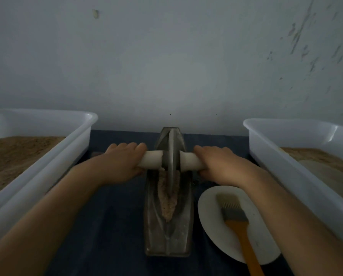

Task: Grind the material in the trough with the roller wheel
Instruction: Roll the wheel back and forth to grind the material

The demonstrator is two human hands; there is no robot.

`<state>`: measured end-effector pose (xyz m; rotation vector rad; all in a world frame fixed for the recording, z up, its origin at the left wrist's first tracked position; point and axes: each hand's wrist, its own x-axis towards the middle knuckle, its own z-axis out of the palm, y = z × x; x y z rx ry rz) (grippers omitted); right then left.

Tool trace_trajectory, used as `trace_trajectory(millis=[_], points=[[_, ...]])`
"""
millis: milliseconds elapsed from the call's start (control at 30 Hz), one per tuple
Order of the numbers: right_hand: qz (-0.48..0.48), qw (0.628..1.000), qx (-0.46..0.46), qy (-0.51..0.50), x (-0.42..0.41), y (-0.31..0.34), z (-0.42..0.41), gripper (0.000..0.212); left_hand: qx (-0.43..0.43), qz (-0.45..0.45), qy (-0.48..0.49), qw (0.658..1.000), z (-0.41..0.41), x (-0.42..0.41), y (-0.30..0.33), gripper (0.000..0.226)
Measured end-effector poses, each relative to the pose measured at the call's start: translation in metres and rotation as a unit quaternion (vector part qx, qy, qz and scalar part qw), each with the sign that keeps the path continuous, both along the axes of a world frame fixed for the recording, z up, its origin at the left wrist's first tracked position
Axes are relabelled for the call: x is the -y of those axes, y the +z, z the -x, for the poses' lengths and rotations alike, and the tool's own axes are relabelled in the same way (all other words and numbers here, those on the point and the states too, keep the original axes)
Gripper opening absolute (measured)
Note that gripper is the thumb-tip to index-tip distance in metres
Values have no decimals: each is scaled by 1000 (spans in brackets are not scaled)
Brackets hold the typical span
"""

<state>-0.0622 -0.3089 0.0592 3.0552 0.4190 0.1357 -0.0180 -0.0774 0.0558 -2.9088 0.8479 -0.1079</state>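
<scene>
A long grey metal trough (167,236) lies lengthwise on the dark cloth, running away from me. Pale brown ground material (167,204) fills its groove in the middle. The grey roller wheel (171,162) stands upright in the groove toward the far half, its lower edge in the material. A white axle handle (151,161) sticks out on each side. My left hand (123,164) grips the left handle end. My right hand (220,165) grips the right handle end. Both forearms reach in from below.
A white plastic tub (53,162) with brown powder stands at the left, and another tub (282,156) at the right. A white plate (210,216) near the trough's right side carries a brush (238,222) with an orange handle. A pale wall rises right behind the table.
</scene>
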Motion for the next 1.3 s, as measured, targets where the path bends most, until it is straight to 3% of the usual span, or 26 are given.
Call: trace_trajectory(millis=[133, 267, 400, 500, 667, 833, 967, 1100, 1200, 1300], points=[[-9, 987, 160, -8, 7, -25, -28, 30, 187, 66, 24, 980, -21, 7, -27, 37], [-40, 972, 231, -6, 7, -34, -40, 31, 257, 141, 25, 956, -32, 15, -38, 32], [-30, 976, 217, -15, 5, -34, -38, 32, 264, 136, 19, 955, -32, 14, -39, 32], [-1, 988, 152, -18, 4, -24, -28, 30, 193, 98, 14, 976, -26, 6, -32, 37], [-12, 997, -73, -21, -3, 9, -2, 27, -2, 6, 0, 1000, -4, 1, -1, 39], [7, 981, -195, 15, -10, 37, 22, 36, -244, -4, -6, 970, 19, -7, 32, 34], [-8, 971, -237, 19, -8, 40, 27, 29, -307, 3, -14, 952, 22, -10, 37, 26], [-28, 980, -198, 11, -4, 31, 14, 24, -226, -3, 0, 974, 12, -3, 29, 35], [-31, 993, -112, -8, -1, 16, -1, 26, -51, -25, 17, 998, -2, 5, 11, 36], [-12, 999, 31, -12, 6, -4, -19, 25, 89, 11, 26, 996, -16, 10, -9, 38]])
